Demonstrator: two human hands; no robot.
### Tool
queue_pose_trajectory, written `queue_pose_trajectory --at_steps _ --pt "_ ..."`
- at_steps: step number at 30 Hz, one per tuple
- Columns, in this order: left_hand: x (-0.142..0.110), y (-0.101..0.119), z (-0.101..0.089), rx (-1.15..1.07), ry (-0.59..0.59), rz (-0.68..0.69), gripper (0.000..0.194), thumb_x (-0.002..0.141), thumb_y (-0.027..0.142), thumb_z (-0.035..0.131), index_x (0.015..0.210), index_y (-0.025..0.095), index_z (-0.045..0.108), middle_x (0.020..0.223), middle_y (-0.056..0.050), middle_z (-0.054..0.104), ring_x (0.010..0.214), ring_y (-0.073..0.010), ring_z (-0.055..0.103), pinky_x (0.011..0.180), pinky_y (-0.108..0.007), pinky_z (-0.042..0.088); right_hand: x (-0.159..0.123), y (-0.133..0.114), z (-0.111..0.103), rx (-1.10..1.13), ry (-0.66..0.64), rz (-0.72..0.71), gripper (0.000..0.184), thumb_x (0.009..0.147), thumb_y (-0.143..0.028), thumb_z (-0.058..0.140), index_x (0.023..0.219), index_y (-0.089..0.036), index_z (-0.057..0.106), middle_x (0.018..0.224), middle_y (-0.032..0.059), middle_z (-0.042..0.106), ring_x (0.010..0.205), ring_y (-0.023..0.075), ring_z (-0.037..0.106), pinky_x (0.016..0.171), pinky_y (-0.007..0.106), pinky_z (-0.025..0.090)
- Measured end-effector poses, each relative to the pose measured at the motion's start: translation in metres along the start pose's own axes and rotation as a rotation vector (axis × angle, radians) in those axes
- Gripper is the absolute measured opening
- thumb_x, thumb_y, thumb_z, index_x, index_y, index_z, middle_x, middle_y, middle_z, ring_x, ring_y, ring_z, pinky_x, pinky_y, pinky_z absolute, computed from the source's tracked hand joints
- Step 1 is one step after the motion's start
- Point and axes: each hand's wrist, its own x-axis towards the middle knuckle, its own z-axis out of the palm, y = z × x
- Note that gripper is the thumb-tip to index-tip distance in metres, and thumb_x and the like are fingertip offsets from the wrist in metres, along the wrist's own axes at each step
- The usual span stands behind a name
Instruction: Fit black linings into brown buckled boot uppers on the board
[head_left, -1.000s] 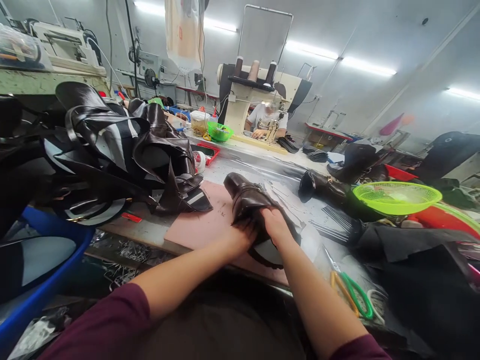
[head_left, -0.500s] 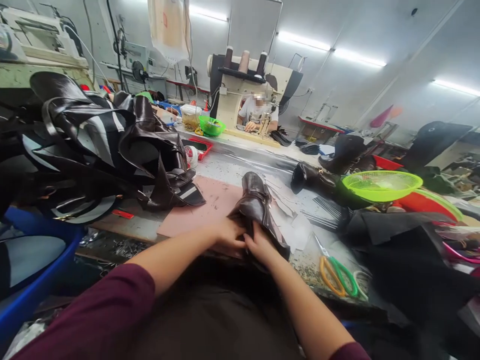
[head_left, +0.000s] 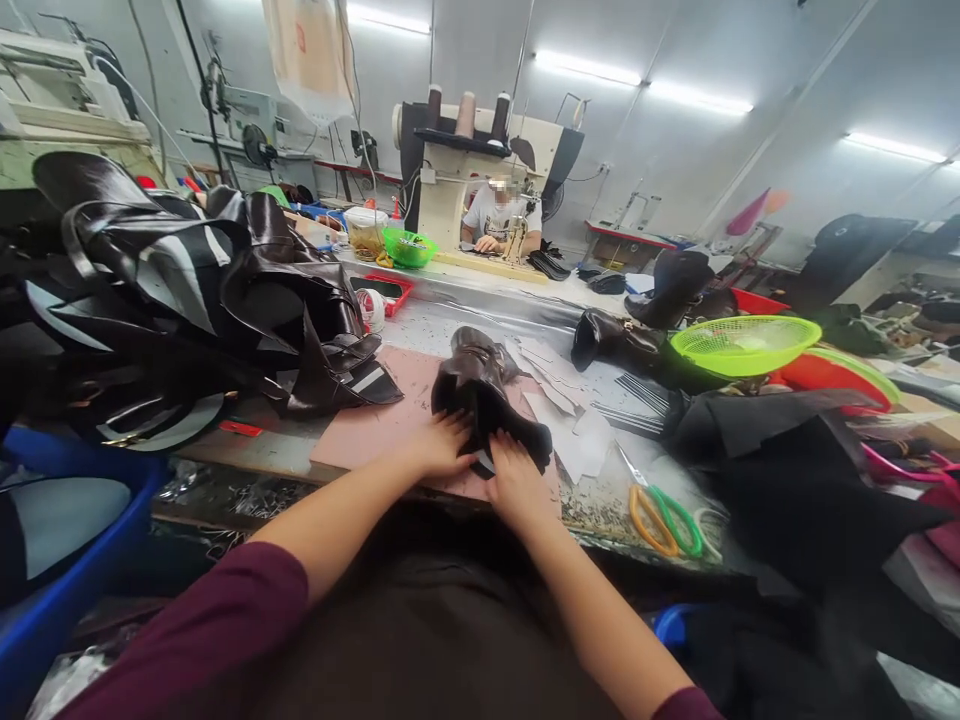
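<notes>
A dark brown leather boot upper [head_left: 471, 378] lies in front of me on a pink board [head_left: 375, 435], its strapped end pointing away and its black open end towards me. My left hand [head_left: 439, 447] rests on the left edge of that open end, fingers stretched and spread. On the right side of the opening, my right hand [head_left: 517, 480] lies with its fingers extended flat on the black lining. Both thumbs point inwards near the gap between the hands. The underside of the upper is hidden.
Dark boot uppers [head_left: 157, 270] are heaped at left above a blue tub [head_left: 142, 520]. Scissors [head_left: 664, 520] and paper scraps [head_left: 585, 440] lie to the right, near black material [head_left: 787, 480] and a green basket [head_left: 742, 347]. A person [head_left: 501, 222] sits behind a sewing machine [head_left: 442, 190].
The boot upper has been turned about and now lies flatter on the board. My hands, earlier wrapped round its open end, have spread apart and flattened on it. The view has shifted right.
</notes>
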Motion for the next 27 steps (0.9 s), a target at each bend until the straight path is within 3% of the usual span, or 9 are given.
queue_pose_trajectory --at_steps 3,6,12,16,18,22,27 --pt "0.013 0.000 -0.006 -0.076 0.040 -0.131 0.044 0.075 0.034 0.054 0.113 0.013 0.053 0.123 -0.012 0.055 0.117 -0.0269 0.046 0.100 -0.040 0.033 0.008 0.006 -0.004 -0.022 -0.031 -0.052 0.053 0.071 -0.002 0.042 0.123 0.001 0.046 0.128 0.0229 0.046 0.123 0.0299 0.039 0.103 0.045 0.031" --pt "0.018 0.001 -0.008 -0.135 0.112 -0.299 0.037 0.085 0.037 0.037 0.103 0.012 0.057 0.104 -0.010 0.064 0.095 -0.0208 0.060 0.080 -0.029 0.047 0.011 0.007 -0.004 0.003 -0.043 -0.104 0.048 0.074 0.000 0.038 0.121 -0.004 0.051 0.125 0.0195 0.051 0.122 0.0266 0.041 0.103 0.044 0.031" --pt "0.023 -0.006 -0.015 -0.152 0.175 -0.482 0.024 0.077 0.031 0.049 0.087 0.012 0.060 0.093 -0.011 0.065 0.086 -0.0217 0.061 0.072 -0.028 0.046 0.010 0.009 0.003 0.062 -0.055 -0.160 0.047 0.076 0.000 0.037 0.119 -0.007 0.053 0.124 0.0167 0.053 0.118 0.0235 0.047 0.102 0.042 0.034" --pt "0.028 -0.006 -0.019 -0.153 0.150 -0.480 0.037 0.074 0.043 0.054 0.096 0.015 0.057 0.093 -0.008 0.065 0.084 -0.0222 0.062 0.067 -0.027 0.047 0.011 0.011 0.005 0.089 -0.042 -0.141 0.047 0.075 0.000 0.038 0.118 -0.009 0.055 0.122 0.0151 0.055 0.117 0.0241 0.048 0.101 0.043 0.035" --pt "0.030 -0.004 -0.019 -0.113 0.150 -0.484 0.036 0.071 0.038 0.057 0.098 0.015 0.056 0.099 -0.010 0.063 0.087 -0.0247 0.061 0.069 -0.029 0.047 0.013 0.014 0.003 0.105 -0.035 -0.134 0.048 0.074 0.000 0.037 0.117 -0.009 0.056 0.121 0.0142 0.056 0.115 0.0232 0.050 0.101 0.041 0.036" --pt "0.030 -0.009 -0.017 -0.056 0.121 -0.476 0.017 0.076 0.024 0.048 0.081 0.014 0.061 0.092 -0.011 0.063 0.083 -0.0233 0.062 0.068 -0.030 0.047 0.011 0.022 0.002 0.168 0.011 -0.103 0.053 0.073 0.002 0.033 0.121 -0.010 0.052 0.121 0.0101 0.057 0.114 0.0170 0.051 0.099 0.034 0.040" --pt "0.023 -0.019 -0.018 -0.024 0.070 -0.320 0.014 0.073 0.026 0.056 0.069 0.014 0.062 0.091 -0.009 0.061 0.082 -0.0215 0.060 0.074 -0.030 0.047 0.004 0.029 0.010 0.278 0.048 -0.128 0.052 0.069 0.003 0.037 0.113 -0.015 0.059 0.116 0.0093 0.060 0.111 0.0198 0.054 0.099 0.040 0.041"
